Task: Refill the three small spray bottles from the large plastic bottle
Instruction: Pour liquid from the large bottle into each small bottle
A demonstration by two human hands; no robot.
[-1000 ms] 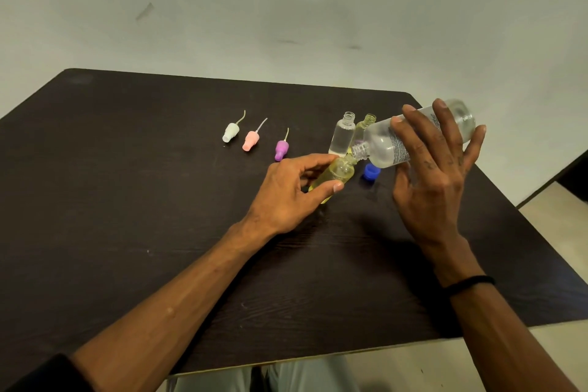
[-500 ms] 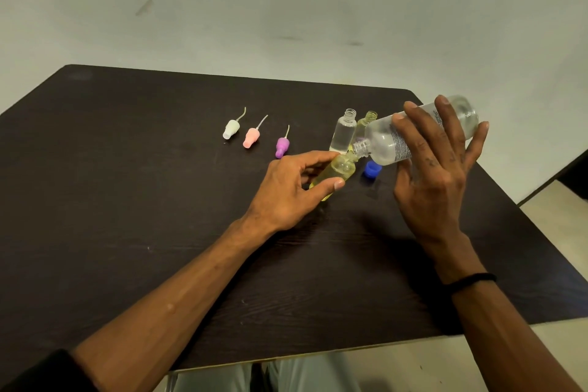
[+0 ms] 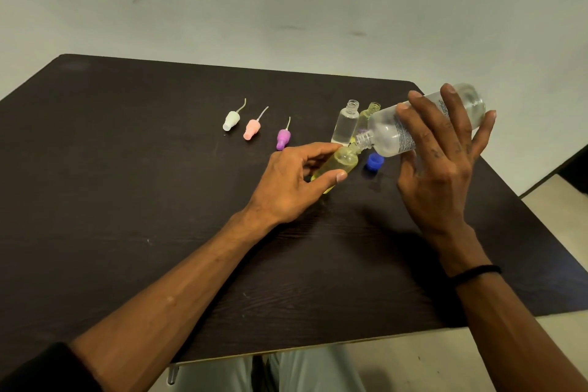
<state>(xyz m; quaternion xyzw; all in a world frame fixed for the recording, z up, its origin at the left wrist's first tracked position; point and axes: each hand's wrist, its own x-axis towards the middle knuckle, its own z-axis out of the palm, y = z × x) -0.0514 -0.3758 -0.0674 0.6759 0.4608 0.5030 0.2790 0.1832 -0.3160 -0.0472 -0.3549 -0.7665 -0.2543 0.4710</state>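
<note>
- Left grip (image 3: 288,183): fingers and thumb curled round the yellow spray bottle (image 3: 339,165), tilted on the dark counter (image 3: 127,200).
- Right grip (image 3: 442,153): clasps the large plastic bottle (image 3: 391,134), tipped, its mouth at the yellow bottle's neck.
- Clear spray bottle (image 3: 345,124) and another small bottle (image 3: 369,113): upright, uncapped, just behind.
- Blue cap (image 3: 374,163): beside.
- Three spray tops, white (image 3: 230,121), pink (image 3: 251,129), purple (image 3: 282,138): lying in a row to the left.

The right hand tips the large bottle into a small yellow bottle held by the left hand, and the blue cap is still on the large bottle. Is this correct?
Not quite. The head view shows the large bottle uncapped; the blue cap lies on the table beside it. The right hand does tip it into the small yellow bottle held by the left hand.
</note>
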